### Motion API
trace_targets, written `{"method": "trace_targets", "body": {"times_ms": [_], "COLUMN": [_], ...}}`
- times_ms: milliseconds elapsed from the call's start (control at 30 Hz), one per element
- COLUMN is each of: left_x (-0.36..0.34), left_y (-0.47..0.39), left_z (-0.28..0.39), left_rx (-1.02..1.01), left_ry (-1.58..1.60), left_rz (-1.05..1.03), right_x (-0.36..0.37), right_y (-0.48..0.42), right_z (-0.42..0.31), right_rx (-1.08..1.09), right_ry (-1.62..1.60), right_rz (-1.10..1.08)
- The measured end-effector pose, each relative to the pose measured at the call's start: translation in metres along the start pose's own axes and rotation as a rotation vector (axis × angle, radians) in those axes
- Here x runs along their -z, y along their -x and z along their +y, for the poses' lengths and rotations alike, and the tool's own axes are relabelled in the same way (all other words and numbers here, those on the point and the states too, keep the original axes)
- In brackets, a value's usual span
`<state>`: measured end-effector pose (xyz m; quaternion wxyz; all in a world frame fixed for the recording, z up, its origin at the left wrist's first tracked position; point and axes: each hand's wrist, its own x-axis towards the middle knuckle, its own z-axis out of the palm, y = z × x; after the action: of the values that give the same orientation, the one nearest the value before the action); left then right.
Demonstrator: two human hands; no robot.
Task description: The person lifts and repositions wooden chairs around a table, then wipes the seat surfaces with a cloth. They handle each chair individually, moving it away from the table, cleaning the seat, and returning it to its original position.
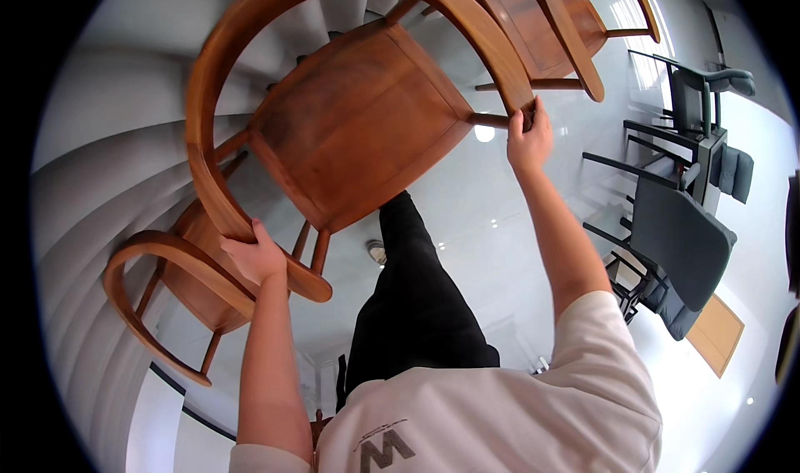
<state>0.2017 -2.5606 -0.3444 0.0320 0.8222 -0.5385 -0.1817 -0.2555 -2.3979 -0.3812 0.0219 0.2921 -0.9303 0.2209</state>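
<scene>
Before me is a brown wooden armchair (pixel 359 123) with a broad seat and a curved, horseshoe-shaped back and arm rail (pixel 203 85). My left hand (pixel 259 254) grips the rail on the left side, a little behind the rounded end of that arm. On the right, my right hand (pixel 531 138) is closed around the end of the other arm and covers most of its tip. The seat faces me. Its front edge hides part of my forward leg (pixel 406 242). Whether the chair's feet touch the floor cannot be seen.
A similar wooden chair (pixel 206 267) stands close on the left, another (pixel 531 23) at the upper right. Grey curtains (pixel 119 104) hang along the left. Dark grey cushioned chairs (pixel 681 242) stand around a table on the right. The pale floor (pixel 494 254) is glossy.
</scene>
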Motion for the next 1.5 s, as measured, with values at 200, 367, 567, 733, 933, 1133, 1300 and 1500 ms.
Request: {"method": "trace_targets", "body": {"times_ms": [200,367,567,733,933,1133,1300,1500], "left_x": [-0.002,0.0,-0.002,0.0,0.003,0.006,0.013,0.002], "left_y": [0.001,0.001,0.003,0.003,0.0,-0.003,0.001,0.001], "left_z": [-0.012,-0.007,-0.016,-0.011,-0.005,0.006,0.009,0.001], "left_rx": [0.04,0.021,-0.006,0.02,0.028,0.009,0.089,0.024], "left_ry": [-0.015,-0.011,-0.004,0.018,0.028,0.038,0.077,0.031], "left_rz": [-0.002,0.005,0.043,0.021,-0.01,-0.032,-0.054,-0.007], "right_x": [0.005,-0.061,-0.096,-0.074,-0.026,-0.005,-0.001,0.002], "right_y": [-0.057,-0.149,-0.186,-0.168,-0.109,-0.043,-0.011,-0.006], "right_z": [-0.05,-0.136,-0.193,-0.154,-0.077,-0.014,-0.011,-0.002], "right_rx": [-0.15,0.24,0.449,0.317,-0.011,-0.035,-0.072,-0.13], "right_ry": [0.007,-0.005,-0.219,-0.2,-0.055,-0.066,-0.096,-0.098], "right_rz": [-0.264,-0.075,-0.018,-0.113,-0.111,0.005,0.035,0.0]}}
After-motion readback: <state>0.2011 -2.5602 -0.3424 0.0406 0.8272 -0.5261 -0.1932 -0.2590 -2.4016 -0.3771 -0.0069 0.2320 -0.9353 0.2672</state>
